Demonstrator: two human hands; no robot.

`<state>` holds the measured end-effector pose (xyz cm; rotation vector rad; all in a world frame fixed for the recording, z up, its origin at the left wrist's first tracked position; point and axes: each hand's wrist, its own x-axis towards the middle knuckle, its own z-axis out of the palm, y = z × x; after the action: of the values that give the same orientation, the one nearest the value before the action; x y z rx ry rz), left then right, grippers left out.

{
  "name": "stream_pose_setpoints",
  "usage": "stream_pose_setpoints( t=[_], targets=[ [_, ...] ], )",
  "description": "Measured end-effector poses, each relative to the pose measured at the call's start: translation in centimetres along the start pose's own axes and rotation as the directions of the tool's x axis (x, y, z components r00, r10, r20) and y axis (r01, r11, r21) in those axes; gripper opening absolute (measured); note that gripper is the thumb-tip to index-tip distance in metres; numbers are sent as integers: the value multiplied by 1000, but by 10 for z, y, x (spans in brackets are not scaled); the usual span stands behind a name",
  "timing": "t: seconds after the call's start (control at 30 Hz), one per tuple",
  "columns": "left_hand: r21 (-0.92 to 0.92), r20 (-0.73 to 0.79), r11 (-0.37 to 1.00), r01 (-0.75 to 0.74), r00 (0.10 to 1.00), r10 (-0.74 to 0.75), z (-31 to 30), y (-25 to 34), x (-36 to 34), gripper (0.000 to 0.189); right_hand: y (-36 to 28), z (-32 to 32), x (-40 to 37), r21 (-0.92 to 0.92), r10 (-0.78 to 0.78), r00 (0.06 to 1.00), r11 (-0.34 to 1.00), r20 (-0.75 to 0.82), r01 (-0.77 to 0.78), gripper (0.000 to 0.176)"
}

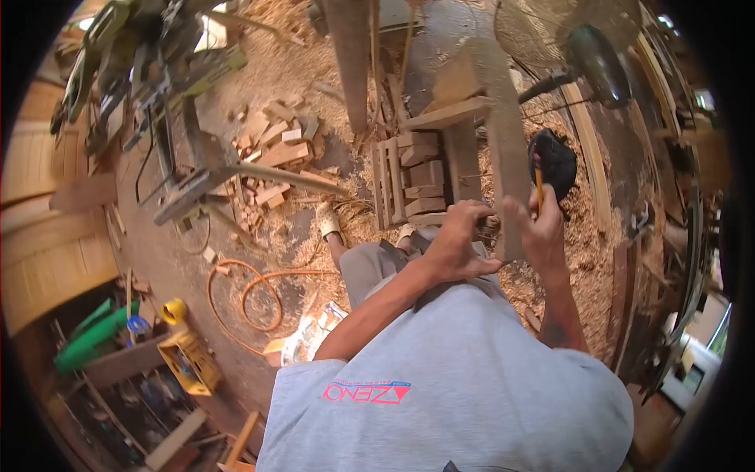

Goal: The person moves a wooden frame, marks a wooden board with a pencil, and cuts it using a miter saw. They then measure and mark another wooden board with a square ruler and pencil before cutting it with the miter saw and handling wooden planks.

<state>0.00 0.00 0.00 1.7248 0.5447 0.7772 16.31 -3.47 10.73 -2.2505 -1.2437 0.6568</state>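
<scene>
A long wooden board (502, 134) runs away from my body at the centre right. My left hand (456, 245) is at the left side of its near end, thumb and fingers apart in a curved shape; whether the fingertips touch the wood is unclear. On the other side, my right hand (544, 232) grips a yellow pencil (539, 189), its thumb against or very near the board's edge. Short wooden blocks (425, 175) are stacked beside upright slats, left of the board. A black object (555, 161) lies beyond my right hand.
Wood offcuts (279, 145) and shavings cover the floor ahead. An orange hose (244, 303) coils at the left, near a yellow crate (189, 362). A machine stand (197, 161) is at the upper left; a dark rounded lamp-like object (599, 67) is at the upper right.
</scene>
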Motion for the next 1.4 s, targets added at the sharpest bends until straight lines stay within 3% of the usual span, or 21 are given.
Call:
stream_pose_setpoints(
  t=[0.07, 0.1, 0.17, 0.2, 0.23, 0.3, 0.37, 0.43, 0.5, 0.57, 0.63, 0.87, 0.93, 1.03, 1.07, 1.17, 1.23, 1.27, 1.33, 1.4],
  targets=[
    [-108, -80, 991, -74, 995, 66, 22, 7, 12, 93, 1, -13, -17, -35, -59, 998, 998, -11, 58, 57],
    [-61, -96, 996, -66, 994, 60, 5, -7, 8, 93, -2, 15, -14, 1, -90, 996, 996, 6, 90, 57],
    [-64, -226, 955, -290, 936, 269, 24, -9, 21, 98, 10, 14, -12, -11, -85, 985, 996, -153, 84, 55],
    [-73, -213, 944, -321, 930, 300, 32, -9, 27, 100, 12, 5, -12, -47, -37, 992, 998, -118, 31, 54],
    [-296, -191, 919, -260, 959, 210, 39, -7, 30, 102, 14, 1, -12, -52, -50, 993, 998, -105, 44, 54],
    [-23, -176, 926, -378, 913, 368, 39, -8, 35, 102, 18, -3, -13, -8, 68, 994, 998, -88, -68, 52],
    [-54, -171, 928, -369, 919, 355, 48, -10, 36, 100, 27, -6, -15, 38, 120, 991, 992, -63, -118, 59],
    [-86, -166, 928, -362, 924, 345, 57, -9, 37, 99, 38, -4, -20, -47, 51, 977, 997, -206, -62, 58],
    [-123, -95, 938, -325, 945, 314, 61, -7, 33, 99, 38, -2, -27, 25, 62, 977, 998, -206, -58, 55],
    [-150, -65, 938, -314, 949, 307, 65, -3, 27, 99, 40, -2, -37, 82, 223, 942, 974, -249, -209, 49],
    [-171, -14, 937, -304, 952, 306, 65, -2, 24, 97, 46, 2, -48, 43, 215, 936, 976, -277, -212, 46],
    [-279, 177, 912, -302, 917, 358, 55, -1, 11, 99, 62, 19, -95, 2, 383, 806, 904, -452, -428, 50],
    [-290, 206, 900, -325, 897, 390, 50, 0, 1, 98, 62, 30, -109, 143, 470, 745, 876, -474, -461, 52],
    [-367, 291, 890, -271, 875, 387, 49, 2, -18, 95, 56, 43, -136, 167, 545, 676, 824, -495, -541, 51],
    [-348, 307, 898, -270, 872, 382, 50, 4, -28, 93, 63, 47, -149, 77, 467, 714, 859, -522, -506, 45],
    [-309, 383, 915, -260, 846, 370, 57, 6, -63, 92, 97, 59, -191, 166, 446, 741, 891, -502, -423, 41],
    [-363, 428, 919, -154, 849, 311, 47, 10, -77, 90, 61, 67, -200, 152, 442, 719, 889, -536, -433, 42],
    [-495, 376, 862, -108, 868, 324, 41, 5, -80, 86, 44, 71, -201, 172, 464, 718, 879, -519, -444, 44],
    [-501, 302, 866, 10, 939, 164, 21, -8, -91, 79, 59, 75, -217, 110, 411, 740, 900, -532, -421, 55],
    [-187, 272, 951, 245, 943, -189, -4, -47, -103, 70, 52, 79, -212, 201, 415, 726, 908, -548, -367, 64]
  ],
)
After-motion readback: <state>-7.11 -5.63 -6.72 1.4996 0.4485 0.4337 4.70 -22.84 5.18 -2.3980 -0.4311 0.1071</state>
